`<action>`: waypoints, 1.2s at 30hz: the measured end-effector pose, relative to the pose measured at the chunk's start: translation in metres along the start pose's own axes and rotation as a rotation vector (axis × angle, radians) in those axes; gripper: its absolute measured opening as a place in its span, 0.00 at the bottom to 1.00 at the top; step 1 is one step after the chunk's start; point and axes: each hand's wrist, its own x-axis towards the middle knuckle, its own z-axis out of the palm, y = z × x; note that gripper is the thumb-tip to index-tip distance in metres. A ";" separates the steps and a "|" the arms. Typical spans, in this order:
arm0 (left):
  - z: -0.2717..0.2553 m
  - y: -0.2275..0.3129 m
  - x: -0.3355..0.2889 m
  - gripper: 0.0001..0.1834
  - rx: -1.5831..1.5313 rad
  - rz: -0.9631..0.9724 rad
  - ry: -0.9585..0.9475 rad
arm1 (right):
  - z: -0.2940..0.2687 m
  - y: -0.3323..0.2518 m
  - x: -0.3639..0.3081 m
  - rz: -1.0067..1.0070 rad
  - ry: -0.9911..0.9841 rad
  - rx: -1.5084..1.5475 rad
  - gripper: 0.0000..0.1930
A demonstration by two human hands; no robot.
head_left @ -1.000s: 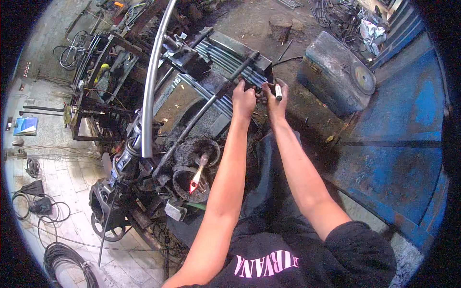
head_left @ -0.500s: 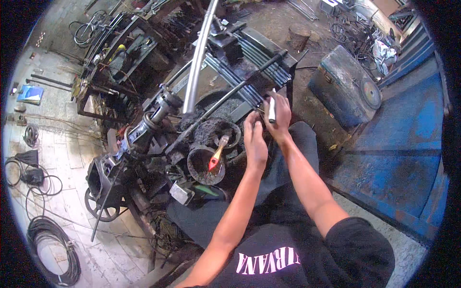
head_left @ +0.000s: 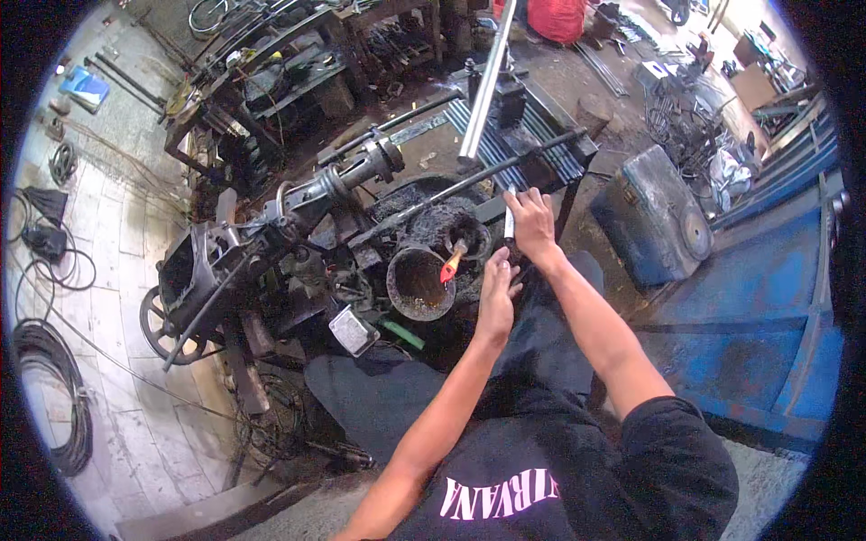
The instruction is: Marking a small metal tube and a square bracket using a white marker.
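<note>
A short silvery rod (head_left: 509, 225) with a dark lower end is gripped in my right hand (head_left: 534, 227), back of the hand upward. Just below, my left hand (head_left: 495, 302) has its fingers partly stretched and apart, the fingertips close to the rod's dark end; whether they touch it is unclear. Beyond my right hand, several thin metal bars (head_left: 478, 140) lie side by side on the machine's bed. To the left of my hands, a paintbrush (head_left: 452, 264) with a red and yellow handle leans at a round metal pot (head_left: 393, 293) holding murky liquid.
A long bright pipe (head_left: 492, 81) juts in from the top above the bars. Left stands a dark machine with a handwheel (head_left: 155, 323). A battered metal box (head_left: 642, 216) and a blue metal panel (head_left: 749, 329) are on the right. Coiled hose (head_left: 54, 397) lies on the left floor.
The view has shifted, so the bench appears farther right. My right hand now holds the rod pointing away from me, and my left hand has come to its near end.
</note>
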 end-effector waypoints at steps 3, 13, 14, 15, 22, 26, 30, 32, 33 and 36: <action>-0.006 -0.002 -0.002 0.29 -0.042 0.011 0.015 | 0.001 -0.008 -0.004 -0.015 -0.016 0.053 0.18; -0.014 0.004 0.000 0.26 -0.025 -0.062 0.012 | 0.007 -0.009 0.003 0.113 -0.027 0.039 0.17; -0.016 0.003 0.000 0.25 -0.017 -0.069 0.013 | 0.007 -0.012 0.002 0.144 -0.047 0.051 0.17; -0.017 0.002 0.001 0.25 -0.021 -0.067 0.016 | 0.006 -0.014 -0.001 0.139 -0.048 0.051 0.17; -0.019 -0.007 0.012 0.24 -0.007 -0.093 0.021 | -0.030 -0.030 -0.021 0.388 0.031 0.313 0.21; -0.016 -0.019 0.017 0.24 -0.024 -0.135 0.003 | -0.058 -0.026 -0.031 0.350 0.038 0.458 0.21; -0.015 -0.020 0.018 0.24 -0.064 -0.178 0.004 | -0.088 -0.016 -0.076 0.648 0.164 0.895 0.13; 0.001 -0.013 0.019 0.22 -0.131 -0.233 0.003 | -0.099 0.018 -0.113 0.780 0.258 1.130 0.14; 0.008 -0.011 0.023 0.21 -0.195 -0.282 0.016 | -0.109 0.031 -0.129 0.883 0.228 1.192 0.15; 0.014 -0.026 0.055 0.17 -0.458 -0.203 -0.184 | -0.146 0.052 -0.153 0.998 0.188 1.262 0.17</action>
